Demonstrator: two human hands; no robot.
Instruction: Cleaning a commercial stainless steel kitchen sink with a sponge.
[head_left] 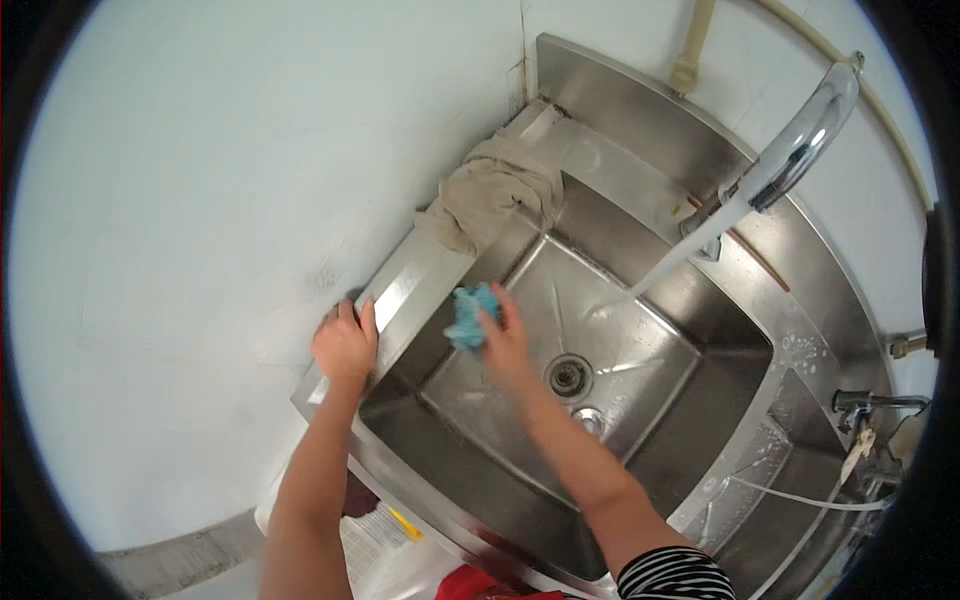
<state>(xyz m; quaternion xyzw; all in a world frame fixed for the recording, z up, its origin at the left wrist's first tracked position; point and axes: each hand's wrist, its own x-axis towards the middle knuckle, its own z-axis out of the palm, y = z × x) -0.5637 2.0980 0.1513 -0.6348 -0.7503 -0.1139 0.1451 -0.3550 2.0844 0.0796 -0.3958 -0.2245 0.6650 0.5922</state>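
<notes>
A crumpled blue cleaning cloth (470, 315) is in my right hand (505, 345), with the fingers closed around it. That hand hangs over the left part of the stainless steel sink basin (640, 350), short of the round drain (569, 377). My left hand (345, 342) braces on the sink's left rim (400, 290), by the white wall, fingers bent over the edge and the thumb lying along it. From the curved chrome faucet (805, 140), a stream of water (690, 245) runs down into the basin.
A beige rag (500, 190) is draped over the basin's far left corner. At the right, a second basin (790, 500) has a small tap (870, 402) and a thin white hose (800, 498). A thin brown stick (760, 262) lies behind the faucet. Below the left rim is a printed sack (385, 550).
</notes>
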